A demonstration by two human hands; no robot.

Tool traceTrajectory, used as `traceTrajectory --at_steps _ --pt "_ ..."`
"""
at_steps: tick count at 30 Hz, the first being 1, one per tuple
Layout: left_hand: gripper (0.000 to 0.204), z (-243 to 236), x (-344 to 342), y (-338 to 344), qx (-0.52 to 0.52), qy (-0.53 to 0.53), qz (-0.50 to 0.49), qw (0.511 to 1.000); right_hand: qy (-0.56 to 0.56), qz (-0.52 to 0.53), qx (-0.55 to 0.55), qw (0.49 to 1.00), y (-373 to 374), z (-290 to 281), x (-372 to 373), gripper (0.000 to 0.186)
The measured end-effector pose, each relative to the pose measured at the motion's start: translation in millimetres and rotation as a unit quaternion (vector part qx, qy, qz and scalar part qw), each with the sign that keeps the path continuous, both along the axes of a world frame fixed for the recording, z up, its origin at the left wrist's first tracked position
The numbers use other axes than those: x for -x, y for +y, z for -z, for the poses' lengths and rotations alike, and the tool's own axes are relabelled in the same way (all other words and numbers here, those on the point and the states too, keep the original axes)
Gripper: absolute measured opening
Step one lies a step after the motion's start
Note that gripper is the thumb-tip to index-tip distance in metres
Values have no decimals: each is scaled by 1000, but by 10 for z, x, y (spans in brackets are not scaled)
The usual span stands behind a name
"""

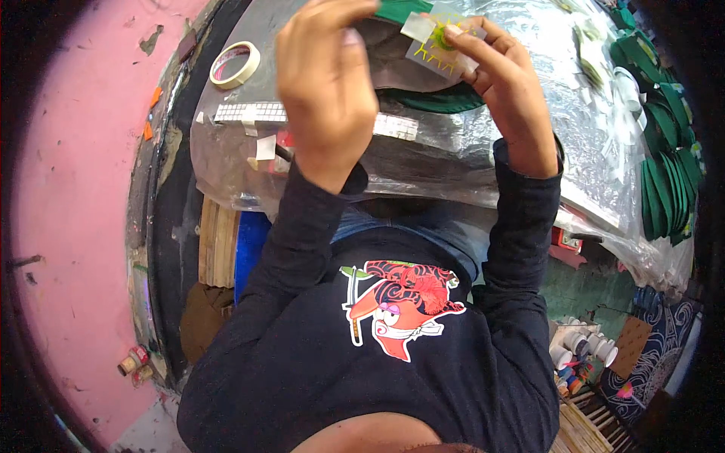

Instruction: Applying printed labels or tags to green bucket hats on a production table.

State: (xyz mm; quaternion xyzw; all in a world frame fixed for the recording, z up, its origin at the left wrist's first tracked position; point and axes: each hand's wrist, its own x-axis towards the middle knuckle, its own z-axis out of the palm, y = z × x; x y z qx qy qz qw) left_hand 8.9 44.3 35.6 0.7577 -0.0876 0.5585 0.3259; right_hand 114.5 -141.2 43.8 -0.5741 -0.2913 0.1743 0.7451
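Between thumb and fingers, my right hand (pixel 510 72) pinches a small translucent sheet (pixel 432 54) printed with a yellow-green design. A whitish square piece (pixel 418 27), perhaps tape, sits at the sheet's upper left corner. My left hand (pixel 325 90) is raised to the left of the sheet, apart from it. Motion blurs it, and its fingertips run toward the top edge, so its grip is unclear. Beneath the hands, dark green curved cloth (pixel 438 100) lies on the plastic-covered table (pixel 453 151). More green cloth (pixel 396 10) shows behind the sheet.
A roll of cream masking tape (pixel 236 65) lies at the table's left. A white gridded strip (pixel 396 126) crosses the near side, with a white paper square (pixel 266 148) by it. Stacked green cloth pieces (pixel 668 192) hang at the right edge. White-lidded pots (pixel 600 347) stand low at right.
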Motion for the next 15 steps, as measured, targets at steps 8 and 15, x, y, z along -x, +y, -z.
traceTrajectory --at_steps 8,15 --pt "25 557 -109 -35 -122 217 -185 951 111 -22 32 993 -87 355 142 26" --pt "34 346 -154 22 -53 262 -179 947 -85 134 0 987 -258 245 25 16"
